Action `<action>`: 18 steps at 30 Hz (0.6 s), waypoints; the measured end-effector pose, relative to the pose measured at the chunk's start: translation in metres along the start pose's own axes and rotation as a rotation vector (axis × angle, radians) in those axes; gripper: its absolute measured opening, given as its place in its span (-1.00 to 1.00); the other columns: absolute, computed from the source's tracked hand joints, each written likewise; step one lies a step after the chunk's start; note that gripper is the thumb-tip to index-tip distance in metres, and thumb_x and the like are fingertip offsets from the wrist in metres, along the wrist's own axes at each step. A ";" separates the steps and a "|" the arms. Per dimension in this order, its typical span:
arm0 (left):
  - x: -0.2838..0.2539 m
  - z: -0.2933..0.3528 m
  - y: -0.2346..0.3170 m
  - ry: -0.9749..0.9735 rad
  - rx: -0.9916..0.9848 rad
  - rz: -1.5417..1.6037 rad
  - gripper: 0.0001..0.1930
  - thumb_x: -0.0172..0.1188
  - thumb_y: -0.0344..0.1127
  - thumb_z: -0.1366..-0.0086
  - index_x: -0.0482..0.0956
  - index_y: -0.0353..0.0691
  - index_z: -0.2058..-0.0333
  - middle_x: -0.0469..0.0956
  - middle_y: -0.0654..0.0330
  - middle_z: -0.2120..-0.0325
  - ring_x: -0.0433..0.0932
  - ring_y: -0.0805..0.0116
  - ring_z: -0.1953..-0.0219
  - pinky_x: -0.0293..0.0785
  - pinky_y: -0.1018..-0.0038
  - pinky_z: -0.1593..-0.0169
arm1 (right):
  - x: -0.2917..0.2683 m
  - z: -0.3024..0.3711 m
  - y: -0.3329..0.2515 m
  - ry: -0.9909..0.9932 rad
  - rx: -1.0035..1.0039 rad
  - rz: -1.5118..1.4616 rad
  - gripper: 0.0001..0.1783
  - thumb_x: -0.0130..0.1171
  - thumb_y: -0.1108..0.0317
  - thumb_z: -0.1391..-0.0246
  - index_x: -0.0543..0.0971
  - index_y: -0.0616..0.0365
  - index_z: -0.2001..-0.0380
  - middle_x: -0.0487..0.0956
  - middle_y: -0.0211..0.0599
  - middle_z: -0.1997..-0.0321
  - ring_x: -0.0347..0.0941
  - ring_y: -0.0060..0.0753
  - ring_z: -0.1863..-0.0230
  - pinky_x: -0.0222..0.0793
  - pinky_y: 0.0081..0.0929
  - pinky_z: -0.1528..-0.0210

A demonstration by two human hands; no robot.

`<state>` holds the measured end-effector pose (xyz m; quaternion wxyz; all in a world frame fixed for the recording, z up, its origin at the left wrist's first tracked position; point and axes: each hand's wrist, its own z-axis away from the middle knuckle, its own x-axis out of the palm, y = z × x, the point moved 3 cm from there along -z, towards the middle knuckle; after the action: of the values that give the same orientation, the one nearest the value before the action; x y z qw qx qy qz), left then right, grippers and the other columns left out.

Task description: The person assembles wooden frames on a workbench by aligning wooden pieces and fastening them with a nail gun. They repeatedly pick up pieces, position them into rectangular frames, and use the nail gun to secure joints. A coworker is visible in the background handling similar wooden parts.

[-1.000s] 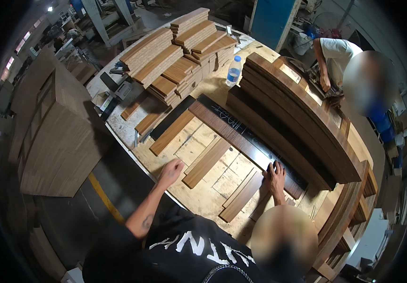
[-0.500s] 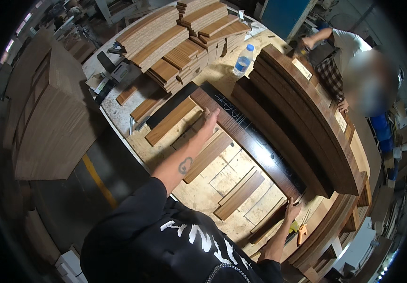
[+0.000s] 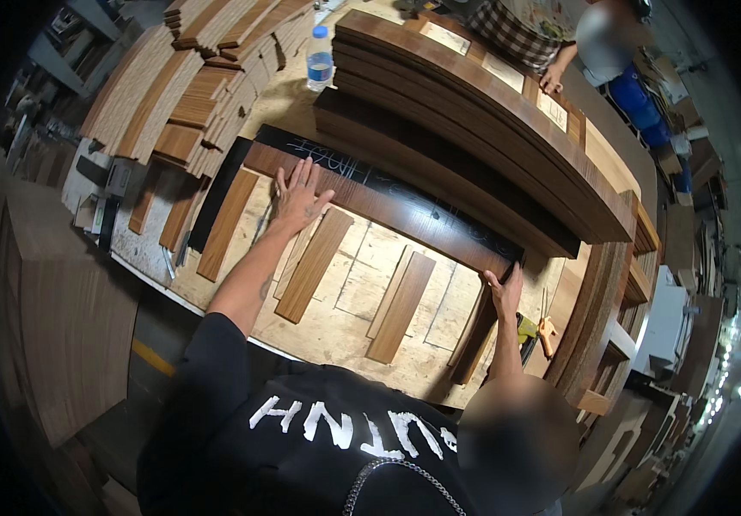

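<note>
A long dark-brown wooden board (image 3: 379, 205) lies across the far side of the worktable, against a black strip (image 3: 280, 142) with chalk marks. My left hand (image 3: 302, 198) rests on the board's left part, fingers spread over its surface. At the right end, my right hand (image 3: 505, 292) touches the near edge and corner with fingers stretched and thumb apart. Toward me lie short wooden slats: a brown one (image 3: 315, 267), another (image 3: 403, 308) with a thinner strip beside it, a dark one (image 3: 474, 340) below my right hand, and one (image 3: 229, 224) at the left.
Tall curved brown panels (image 3: 482, 129) stand behind the board. A water bottle (image 3: 320, 64) and stacked curved wood pieces (image 3: 190, 86) are at the far left. An orange-handled tool (image 3: 546, 335) lies right of my right hand. Across the panels, a co-worker's hand (image 3: 553, 79) rests on them.
The view has swung, so the table appears shifted left and up. My left hand has gone from holding the board's edge to spreading over its top; my right fingers have straightened.
</note>
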<state>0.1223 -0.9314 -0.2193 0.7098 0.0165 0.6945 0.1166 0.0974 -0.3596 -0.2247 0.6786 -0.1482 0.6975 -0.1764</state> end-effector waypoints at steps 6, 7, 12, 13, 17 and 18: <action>-0.005 -0.052 0.018 0.030 0.123 -0.047 -0.30 -0.22 0.15 -0.50 0.34 -0.38 -0.30 0.29 -0.12 -0.34 0.14 0.02 -0.44 -0.26 -0.07 -0.50 | -0.008 0.002 -0.015 0.087 -0.040 0.008 -0.02 0.54 -0.05 0.12 0.40 0.47 -0.18 0.51 0.32 -0.15 0.42 0.26 -0.20 0.31 -0.12 -0.26; 0.003 -0.060 0.019 0.030 0.152 -0.022 -0.31 -0.21 0.14 -0.49 0.37 -0.37 -0.28 0.33 -0.11 -0.32 0.16 0.00 -0.43 -0.21 -0.06 -0.49 | -0.008 0.003 -0.013 0.096 -0.063 -0.038 -0.15 0.55 -0.01 0.13 0.46 0.44 -0.04 0.58 0.26 0.04 0.50 0.23 -0.02 0.39 -0.13 -0.10; 0.012 -0.062 0.011 0.097 0.200 0.026 -0.37 -0.13 0.07 -0.46 0.42 -0.37 -0.23 0.39 -0.08 -0.25 0.23 -0.04 -0.37 -0.13 -0.04 -0.49 | -0.004 -0.004 -0.010 -0.086 0.137 0.021 0.16 0.59 -0.11 0.21 0.31 0.46 -0.29 0.48 0.34 -0.20 0.39 0.24 -0.27 0.30 -0.14 -0.30; 0.012 -0.059 0.007 0.091 0.180 0.021 -0.38 -0.13 0.05 -0.46 0.41 -0.36 -0.24 0.40 -0.07 -0.25 0.22 -0.03 -0.37 -0.13 -0.03 -0.49 | -0.012 -0.011 -0.028 -0.176 0.180 0.019 0.17 0.57 -0.14 0.19 0.30 0.47 -0.30 0.47 0.35 -0.22 0.40 0.22 -0.28 0.30 -0.15 -0.31; 0.014 -0.058 0.006 0.126 0.189 0.048 -0.40 -0.13 0.02 -0.46 0.40 -0.34 -0.26 0.38 -0.06 -0.27 0.20 0.00 -0.39 -0.19 -0.01 -0.51 | -0.005 -0.033 -0.020 -0.145 0.216 0.099 0.19 0.36 -0.36 0.07 0.29 0.44 -0.33 0.46 0.33 -0.26 0.41 0.18 -0.29 0.30 -0.20 -0.31; 0.014 -0.058 0.005 0.123 0.194 0.069 -0.39 -0.12 0.04 -0.46 0.40 -0.34 -0.26 0.37 -0.06 -0.28 0.19 0.00 -0.40 -0.20 -0.01 -0.51 | 0.000 -0.032 -0.018 -0.100 0.246 0.097 0.17 0.35 -0.36 0.05 0.29 0.44 -0.32 0.46 0.32 -0.26 0.41 0.19 -0.29 0.30 -0.20 -0.31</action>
<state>0.0644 -0.9317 -0.2338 0.6565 0.1018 0.7437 0.0744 0.0650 -0.3742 -0.2162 0.7333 -0.0387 0.6422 -0.2197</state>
